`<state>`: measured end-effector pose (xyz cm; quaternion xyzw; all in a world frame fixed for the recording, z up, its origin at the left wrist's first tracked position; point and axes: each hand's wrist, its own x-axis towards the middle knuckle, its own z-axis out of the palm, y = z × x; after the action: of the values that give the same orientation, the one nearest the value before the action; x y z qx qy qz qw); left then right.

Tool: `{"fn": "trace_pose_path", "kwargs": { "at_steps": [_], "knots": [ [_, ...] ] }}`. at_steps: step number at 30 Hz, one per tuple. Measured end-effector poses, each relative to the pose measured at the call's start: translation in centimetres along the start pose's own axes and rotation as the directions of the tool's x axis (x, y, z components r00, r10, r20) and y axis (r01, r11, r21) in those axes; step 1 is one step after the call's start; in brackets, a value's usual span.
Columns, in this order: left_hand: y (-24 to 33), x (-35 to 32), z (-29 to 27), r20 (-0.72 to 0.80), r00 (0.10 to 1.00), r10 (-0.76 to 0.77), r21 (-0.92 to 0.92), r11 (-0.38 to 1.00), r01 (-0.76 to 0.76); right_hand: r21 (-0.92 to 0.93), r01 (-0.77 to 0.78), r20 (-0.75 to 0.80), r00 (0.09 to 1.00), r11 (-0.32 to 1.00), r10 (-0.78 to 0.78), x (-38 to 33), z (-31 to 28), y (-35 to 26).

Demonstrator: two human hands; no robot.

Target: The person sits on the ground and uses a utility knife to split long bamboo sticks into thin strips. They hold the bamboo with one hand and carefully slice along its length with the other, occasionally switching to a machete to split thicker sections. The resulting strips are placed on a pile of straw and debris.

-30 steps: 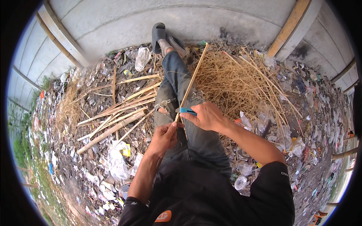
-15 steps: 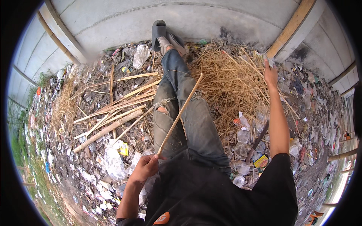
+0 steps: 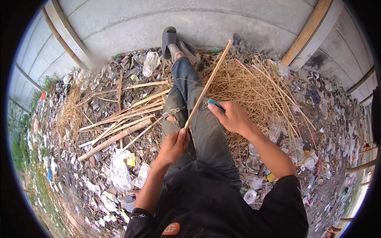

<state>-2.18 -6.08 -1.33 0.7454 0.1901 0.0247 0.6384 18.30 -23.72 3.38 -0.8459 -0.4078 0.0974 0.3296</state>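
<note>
My left hand [image 3: 174, 145] is closed around the lower end of a long bamboo strip [image 3: 210, 79], which slants up and away to the right above my crossed legs. The fingers of my right hand [image 3: 235, 117] are wrapped round a small teal-handled tool [image 3: 216, 105], held just right of the strip's middle. Its blade or working end cannot be made out. A narrow gap shows between the teal handle and the strip. Below both hands are my torn jeans [image 3: 210, 135].
Left of my legs lie several split bamboo strips [image 3: 135, 106] and a thicker round pole [image 3: 115, 138]. A heap of thin shavings [image 3: 242, 85] spreads to the right. Plastic litter [image 3: 121, 172] covers the ground. Ahead stands a grey panel wall [image 3: 190, 23] with a wooden post [image 3: 307, 31].
My right hand has come in from the far right to beside the strip. My left hand has moved up and right, and the strip now reaches farther toward the wall.
</note>
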Motion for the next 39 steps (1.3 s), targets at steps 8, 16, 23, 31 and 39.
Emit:
{"fn": "trace_pose_path", "kwargs": {
  "at_steps": [8,16,23,31,39],
  "knots": [
    [0.7,-0.2,0.9,-0.093,0.991,0.093,0.318,0.946,-0.059,-0.049,0.090,0.002,0.996,0.995,-0.090,-1.1,5.0,-1.0],
    [-1.4,-5.6,0.4,-0.053,0.999,-0.003,0.336,0.942,0.020,-0.101,-0.115,-0.039,0.993,0.988,0.112,0.0,-0.1,5.5],
    [0.2,-3.1,0.9,-0.114,0.991,0.073,0.334,0.942,-0.031,-0.031,0.079,0.158,0.985,0.996,-0.073,-4.5,4.2,-2.0],
    [-2.1,-7.3,0.4,-0.049,0.999,-0.015,0.427,0.903,0.035,0.005,-0.277,-0.019,0.961,0.961,0.277,0.4,2.7,5.6],
    [-0.7,-6.4,1.0,-0.076,0.997,0.009,0.356,0.934,0.018,-0.032,-0.078,-0.131,0.989,0.996,0.074,-1.9,0.3,4.3]
  ]
}}
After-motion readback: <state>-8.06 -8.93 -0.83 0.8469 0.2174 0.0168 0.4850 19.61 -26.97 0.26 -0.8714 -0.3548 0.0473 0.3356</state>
